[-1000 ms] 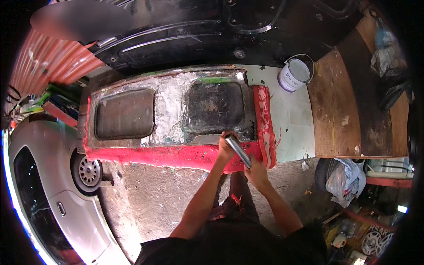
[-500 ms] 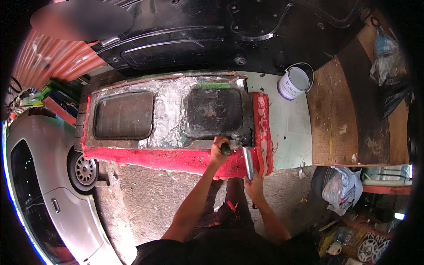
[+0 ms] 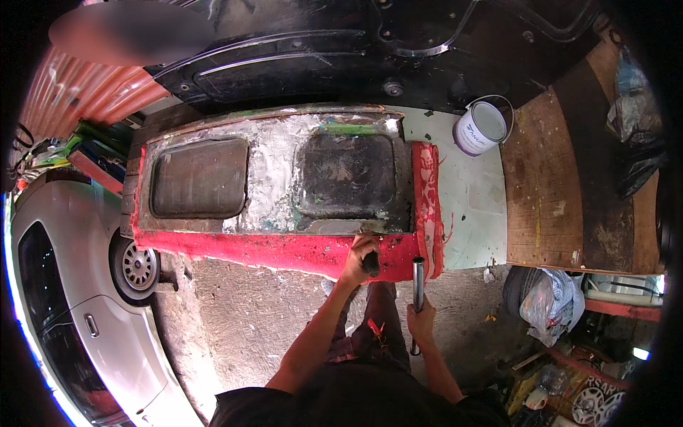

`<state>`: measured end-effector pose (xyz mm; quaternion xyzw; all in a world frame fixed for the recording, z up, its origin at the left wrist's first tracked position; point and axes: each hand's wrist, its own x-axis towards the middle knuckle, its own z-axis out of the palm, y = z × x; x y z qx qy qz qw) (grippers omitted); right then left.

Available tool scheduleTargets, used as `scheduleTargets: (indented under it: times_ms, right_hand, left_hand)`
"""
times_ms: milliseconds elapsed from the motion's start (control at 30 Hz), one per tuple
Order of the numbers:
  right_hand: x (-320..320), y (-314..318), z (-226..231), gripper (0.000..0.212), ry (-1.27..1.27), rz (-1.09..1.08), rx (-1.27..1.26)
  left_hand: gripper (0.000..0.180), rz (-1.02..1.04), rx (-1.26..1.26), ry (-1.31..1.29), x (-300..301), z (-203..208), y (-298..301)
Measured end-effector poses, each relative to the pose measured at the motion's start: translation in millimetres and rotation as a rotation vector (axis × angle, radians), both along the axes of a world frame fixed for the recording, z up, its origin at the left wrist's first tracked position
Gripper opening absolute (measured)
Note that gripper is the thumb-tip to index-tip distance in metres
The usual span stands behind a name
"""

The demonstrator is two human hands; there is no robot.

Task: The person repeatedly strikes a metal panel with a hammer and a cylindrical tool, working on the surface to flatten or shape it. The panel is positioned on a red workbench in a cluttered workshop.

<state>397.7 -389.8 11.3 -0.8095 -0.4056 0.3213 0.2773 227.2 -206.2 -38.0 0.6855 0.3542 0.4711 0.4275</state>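
While in two hands (image 3: 361,249) (image 3: 421,324), one tube (image 3: 418,281), one handle (image 3: 371,265)

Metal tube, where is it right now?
In the head view, the metal tube is below and right of centre, held in the right hand, right of the left hand; its far end shows against the red edging.

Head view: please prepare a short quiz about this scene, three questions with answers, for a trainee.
1. Which hand grips the shiny metal tube?
2. True or false: the white bucket stands on the pale board.
3. Fill in the missing word: the silver car is at the ____ side of the picture.

Key:
1. The right hand.
2. True.
3. Left.
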Motion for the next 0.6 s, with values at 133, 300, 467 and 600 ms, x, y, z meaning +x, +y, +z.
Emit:
scheduleTargets:
  times_ms: [133,300,467,600]
  right_hand:
    - [-6.6,6.1,2.4,0.029,0.036,0.009,0.061]
    - [-10.5,14.1,1.8,0.028,-0.001,0.031,0.13]
    - [-14.7,21.6,11.0,0.02,0.022,0.004,0.149]
    - [-15.2,21.2,12.5,0.018,0.04,-0.005,0.143]
  left_hand:
    - [0.028,0.015,0.032,-0.033,3.9,1.5,9.0]
    - [0.02,0.012,0.011,-0.081,5.5,10.0,20.5]
    - [0.016,0.048,-0.055,-0.135,5.1,9.5,19.8]
    - [0.015,0.078,-0.088,-0.196,9.5,7.6,17.2]
